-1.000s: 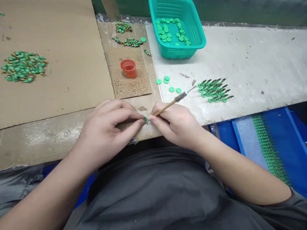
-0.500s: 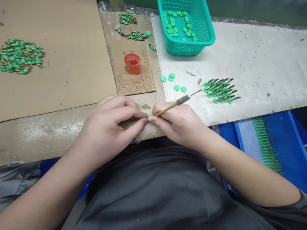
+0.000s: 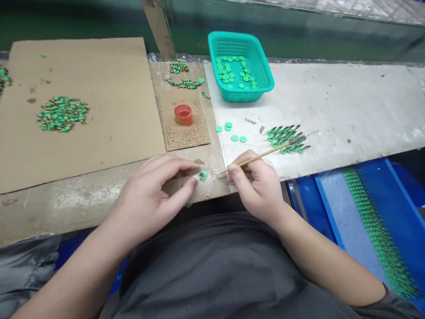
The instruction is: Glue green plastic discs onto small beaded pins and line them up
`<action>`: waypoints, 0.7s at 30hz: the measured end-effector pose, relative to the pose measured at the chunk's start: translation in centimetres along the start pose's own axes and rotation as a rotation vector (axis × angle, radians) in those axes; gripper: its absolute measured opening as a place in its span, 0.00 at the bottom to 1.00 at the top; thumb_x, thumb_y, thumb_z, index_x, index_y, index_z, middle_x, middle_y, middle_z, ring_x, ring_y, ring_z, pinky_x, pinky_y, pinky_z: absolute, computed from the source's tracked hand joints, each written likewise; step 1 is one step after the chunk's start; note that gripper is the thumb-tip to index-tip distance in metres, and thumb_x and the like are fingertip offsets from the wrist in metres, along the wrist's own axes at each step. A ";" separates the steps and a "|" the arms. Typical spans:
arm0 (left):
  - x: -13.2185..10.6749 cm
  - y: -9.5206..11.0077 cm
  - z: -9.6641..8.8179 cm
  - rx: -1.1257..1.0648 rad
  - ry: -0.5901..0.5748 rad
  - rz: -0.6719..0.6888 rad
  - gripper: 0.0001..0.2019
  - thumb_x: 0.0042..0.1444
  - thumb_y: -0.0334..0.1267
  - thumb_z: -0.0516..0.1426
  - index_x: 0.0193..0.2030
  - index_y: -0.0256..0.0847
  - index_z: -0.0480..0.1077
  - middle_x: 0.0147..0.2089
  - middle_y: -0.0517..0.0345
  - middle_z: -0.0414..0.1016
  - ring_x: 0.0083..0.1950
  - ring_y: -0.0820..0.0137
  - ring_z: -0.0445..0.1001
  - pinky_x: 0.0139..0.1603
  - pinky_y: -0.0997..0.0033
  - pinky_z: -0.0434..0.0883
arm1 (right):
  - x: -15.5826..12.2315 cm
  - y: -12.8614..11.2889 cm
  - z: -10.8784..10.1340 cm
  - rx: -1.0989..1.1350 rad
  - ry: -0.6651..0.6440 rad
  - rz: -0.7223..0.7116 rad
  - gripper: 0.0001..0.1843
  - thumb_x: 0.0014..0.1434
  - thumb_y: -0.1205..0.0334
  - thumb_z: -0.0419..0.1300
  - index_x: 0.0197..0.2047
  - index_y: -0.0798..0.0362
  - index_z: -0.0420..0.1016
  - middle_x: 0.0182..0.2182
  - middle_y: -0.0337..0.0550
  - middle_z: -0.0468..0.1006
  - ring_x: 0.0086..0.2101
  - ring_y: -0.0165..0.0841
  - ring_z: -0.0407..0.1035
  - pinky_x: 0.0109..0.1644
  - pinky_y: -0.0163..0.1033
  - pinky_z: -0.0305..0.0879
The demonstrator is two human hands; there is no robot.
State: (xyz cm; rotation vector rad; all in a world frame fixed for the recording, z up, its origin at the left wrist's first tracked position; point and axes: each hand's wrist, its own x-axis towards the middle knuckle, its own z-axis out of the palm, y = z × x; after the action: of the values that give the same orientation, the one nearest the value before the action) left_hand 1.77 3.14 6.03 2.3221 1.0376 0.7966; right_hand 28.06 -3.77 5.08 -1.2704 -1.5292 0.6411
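My left hand (image 3: 151, 188) rests at the table's front edge, its thumb and forefinger apart. Just off its fingertips lies a round green disc (image 3: 203, 175) with a small dark piece on it. Between the fingers of my right hand (image 3: 260, 188) is a thin wooden stick tool (image 3: 262, 154) with a dark wrapped end and a fine metal needle pointing away to the right. Its bare wooden end points left toward the disc. Several loose green discs (image 3: 235, 138) lie beyond my hands, left of a cluster of discs with dark upright pieces (image 3: 282, 137).
A small red cup (image 3: 183, 115) stands on spotted cardboard (image 3: 186, 141). Behind are a teal basket (image 3: 247, 96) of green discs and small heaps of green-and-dark pieces (image 3: 187, 84). A larger heap (image 3: 63, 114) lies left on cardboard. Below right, a blue tray (image 3: 392, 208) holds rows of assembled pieces.
My fingers have come apart from the disc, which now lies uncovered on the table. My right hand has drawn away to the right with the stick tool. The view has tilted up.
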 end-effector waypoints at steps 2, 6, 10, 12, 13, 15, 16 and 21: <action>0.0 0.5 0.2 -0.027 0.028 -0.006 0.08 0.80 0.48 0.69 0.58 0.54 0.90 0.55 0.60 0.95 0.53 0.63 0.93 0.60 0.60 0.87 | -0.6 -0.1 -0.3 0.019 0.022 0.010 0.12 0.86 0.58 0.68 0.44 0.46 0.79 0.37 0.38 0.85 0.34 0.33 0.84 0.41 0.37 0.80; 0.5 1.2 0.0 -0.186 0.055 -0.146 0.07 0.80 0.51 0.70 0.51 0.57 0.92 0.53 0.60 0.96 0.52 0.63 0.94 0.56 0.63 0.90 | -0.7 0.1 -0.5 0.044 0.009 0.025 0.12 0.85 0.57 0.68 0.44 0.46 0.80 0.37 0.39 0.86 0.33 0.34 0.85 0.39 0.38 0.81; 1.0 1.8 -1.3 -0.491 -0.026 -0.385 0.12 0.75 0.59 0.74 0.47 0.57 0.93 0.50 0.55 0.97 0.46 0.59 0.95 0.46 0.62 0.92 | -0.5 0.3 -0.7 0.004 -0.017 -0.016 0.13 0.83 0.60 0.69 0.42 0.46 0.81 0.35 0.39 0.87 0.31 0.35 0.84 0.39 0.39 0.80; 1.3 2.3 -1.8 -0.585 -0.052 -0.435 0.15 0.73 0.62 0.75 0.45 0.56 0.93 0.48 0.53 0.97 0.44 0.58 0.94 0.43 0.61 0.92 | -0.5 0.3 -0.7 -0.010 -0.025 -0.036 0.12 0.82 0.63 0.68 0.41 0.46 0.81 0.34 0.39 0.87 0.31 0.35 0.84 0.39 0.39 0.80; 1.5 2.5 -1.9 -0.614 -0.056 -0.446 0.16 0.73 0.62 0.76 0.44 0.55 0.93 0.47 0.52 0.96 0.43 0.58 0.94 0.41 0.61 0.92 | -0.5 0.2 -0.8 -0.002 -0.032 -0.043 0.11 0.82 0.63 0.68 0.42 0.46 0.81 0.35 0.40 0.88 0.32 0.36 0.85 0.40 0.40 0.81; 1.8 3.0 -2.0 -0.653 -0.063 -0.463 0.18 0.70 0.64 0.77 0.43 0.54 0.93 0.47 0.50 0.96 0.42 0.58 0.93 0.41 0.61 0.92 | -0.6 0.2 -0.8 0.041 -0.056 -0.044 0.10 0.83 0.64 0.66 0.45 0.46 0.83 0.39 0.43 0.91 0.37 0.38 0.89 0.45 0.41 0.85; 2.0 3.2 -2.0 -0.664 -0.065 -0.478 0.19 0.69 0.66 0.77 0.42 0.53 0.93 0.47 0.50 0.96 0.42 0.58 0.93 0.42 0.61 0.93 | -0.7 0.1 -0.9 0.066 -0.070 -0.028 0.10 0.85 0.63 0.64 0.47 0.47 0.84 0.41 0.44 0.93 0.40 0.38 0.90 0.48 0.42 0.86; 2.6 3.1 -2.1 -0.574 -0.064 -0.535 0.33 0.58 0.79 0.78 0.39 0.48 0.92 0.45 0.48 0.95 0.43 0.57 0.94 0.47 0.64 0.94 | -2.7 -0.4 -2.9 0.132 -0.108 0.099 0.15 0.92 0.59 0.58 0.67 0.46 0.86 0.30 0.35 0.83 0.28 0.33 0.79 0.37 0.39 0.81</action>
State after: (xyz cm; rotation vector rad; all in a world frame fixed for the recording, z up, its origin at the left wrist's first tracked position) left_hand 3.33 3.64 10.28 1.4870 1.1437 0.6797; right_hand 30.40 -6.98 5.52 -1.2329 -1.4919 0.8725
